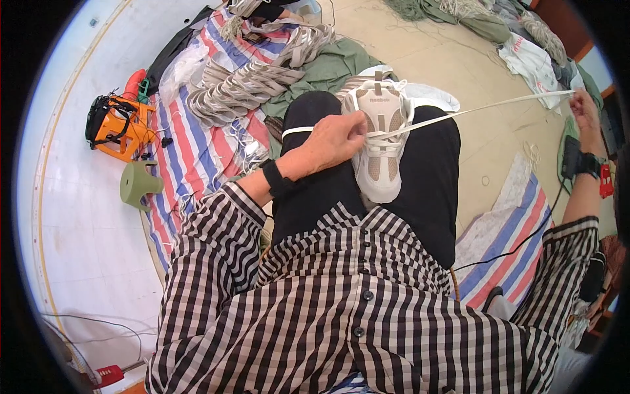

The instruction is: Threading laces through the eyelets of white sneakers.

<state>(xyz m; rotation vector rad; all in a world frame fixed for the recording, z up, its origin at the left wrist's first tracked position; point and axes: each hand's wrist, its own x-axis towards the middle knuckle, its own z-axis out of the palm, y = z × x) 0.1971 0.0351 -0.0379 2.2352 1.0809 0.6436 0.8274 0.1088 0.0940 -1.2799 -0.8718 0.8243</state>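
A beige and white sneaker [379,167] rests between my knees, its toe toward me. From its eyelets a flat white shoelace [485,107] runs taut to the far right. My right hand [584,111] is closed on the end of that lace, arm stretched out to the side. Close against the shoe's left side, my left hand [336,136] has its fingers curled together. What they pinch, if anything, is hidden behind them. Another stretch of white lace [296,131] lies across my left thigh.
To the left, a striped sheet [187,154] carries a pile of beige and white strap-like pieces [243,88]. An orange stool [134,128] and a green stool [139,185] stand beside it. A black cable [518,246] crosses at right. Fabric heaps [482,26] lie far right.
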